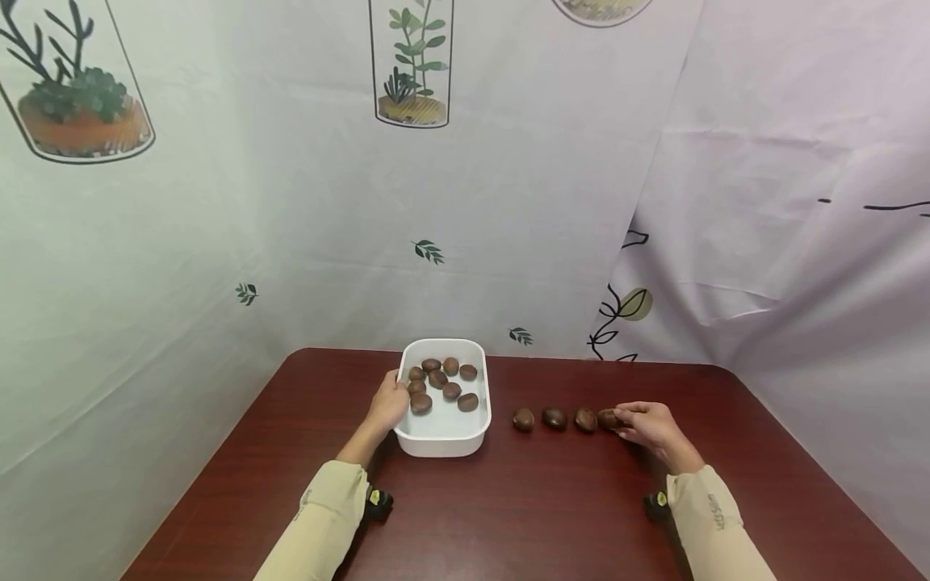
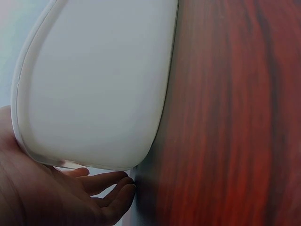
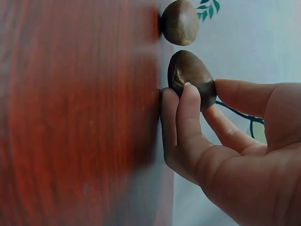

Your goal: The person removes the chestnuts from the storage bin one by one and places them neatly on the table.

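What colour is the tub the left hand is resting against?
White: a plain rounded rectangular plastic tub, clearest in the head view, left hand at its side.

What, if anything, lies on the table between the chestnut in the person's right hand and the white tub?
Three chestnuts do. The right hand pinches the end chestnut of a row on the table; the other three lie in line between it and the white tub, which the left hand touches at its side.

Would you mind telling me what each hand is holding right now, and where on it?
The right hand pinches the end chestnut by its sides, between thumb and fingers. The left hand only rests against the white tub's outer wall.
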A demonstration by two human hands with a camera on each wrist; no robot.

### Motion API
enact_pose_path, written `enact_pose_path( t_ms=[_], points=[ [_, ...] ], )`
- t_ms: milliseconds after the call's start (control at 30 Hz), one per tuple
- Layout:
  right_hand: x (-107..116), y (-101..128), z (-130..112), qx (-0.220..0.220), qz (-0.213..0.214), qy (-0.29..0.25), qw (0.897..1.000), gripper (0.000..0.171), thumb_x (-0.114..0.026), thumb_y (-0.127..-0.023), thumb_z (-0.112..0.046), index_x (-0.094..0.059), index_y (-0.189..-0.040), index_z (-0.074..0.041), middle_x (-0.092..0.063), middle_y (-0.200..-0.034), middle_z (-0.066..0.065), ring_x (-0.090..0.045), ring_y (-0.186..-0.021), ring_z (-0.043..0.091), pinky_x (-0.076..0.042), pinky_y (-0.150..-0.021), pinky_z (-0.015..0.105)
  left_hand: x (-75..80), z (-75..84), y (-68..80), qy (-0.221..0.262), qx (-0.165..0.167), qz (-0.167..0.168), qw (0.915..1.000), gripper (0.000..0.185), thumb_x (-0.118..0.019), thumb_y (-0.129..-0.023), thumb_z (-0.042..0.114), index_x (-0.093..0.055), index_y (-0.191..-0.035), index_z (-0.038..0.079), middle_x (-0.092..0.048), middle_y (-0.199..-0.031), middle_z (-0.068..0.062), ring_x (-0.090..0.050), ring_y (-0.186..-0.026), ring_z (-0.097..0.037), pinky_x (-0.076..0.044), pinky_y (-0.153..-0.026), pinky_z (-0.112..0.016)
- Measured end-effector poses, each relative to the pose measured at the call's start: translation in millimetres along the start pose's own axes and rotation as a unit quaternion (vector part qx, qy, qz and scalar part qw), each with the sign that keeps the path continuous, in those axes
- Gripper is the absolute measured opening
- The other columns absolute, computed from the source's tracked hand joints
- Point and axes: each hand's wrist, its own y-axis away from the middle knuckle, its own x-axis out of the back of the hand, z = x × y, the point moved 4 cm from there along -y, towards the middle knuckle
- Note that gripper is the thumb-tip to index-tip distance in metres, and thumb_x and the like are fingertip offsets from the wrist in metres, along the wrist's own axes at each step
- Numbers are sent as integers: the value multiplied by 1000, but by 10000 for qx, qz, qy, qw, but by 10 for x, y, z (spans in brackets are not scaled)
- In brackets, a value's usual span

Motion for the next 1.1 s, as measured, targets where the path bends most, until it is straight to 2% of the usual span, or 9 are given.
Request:
enact_pose_path(
  t_ms=[367,533,700,900,1100],
  points=[
    [-25,4,-24,131,130,543,9984,28,-58,-97,-3,-58,-113,21,-65,-82,5,-65,-66,12,-56,-59,25,20,19,-17,41,-31,22,10000,46,-30,-103,15,-36,-146,-3,-44,-145,-28,-41,-133,-44,-33,-109,-55],
    [-15,19,6,-47,203,790,9967,30,-61,-97,-7,-60,-115,16,-66,-90,8,-67,-67,13,-56,-59,26,4,-5,-9,92,0,-40,10000,47,-30,-104,15,-35,-147,-2,-43,-146,-27,-40,-134,-43,-32,-110,-55],
    [-6,40,29,-116,235,788,9965,31,-63,-96,-9,-61,-116,14,-66,-94,8,-69,-71,14,-56,-59,27,-6,-21,-3,76,-12,-28,10000,46,-30,-104,14,-36,-146,-3,-43,-146,-28,-41,-134,-44,-33,-110,-55],
    [32,69,0,-49,395,1244,9914,34,-66,-94,-17,-64,-116,9,-69,-89,1,-70,-72,16,-55,-58,29,-5,-27,-15,93,-39,16,9999,45,-31,-103,13,-37,-145,-3,-44,-146,-28,-41,-134,-44,-33,-110,-55],
    [61,88,-43,-12,615,1521,9864,36,-65,-95,-19,-63,-119,8,-70,-90,2,-67,-68,16,-51,-56,31,0,-11,-7,97,-33,33,9999,45,-30,-103,13,-37,-145,-4,-44,-145,-28,-41,-133,-44,-33,-110,-55]
  ],
)
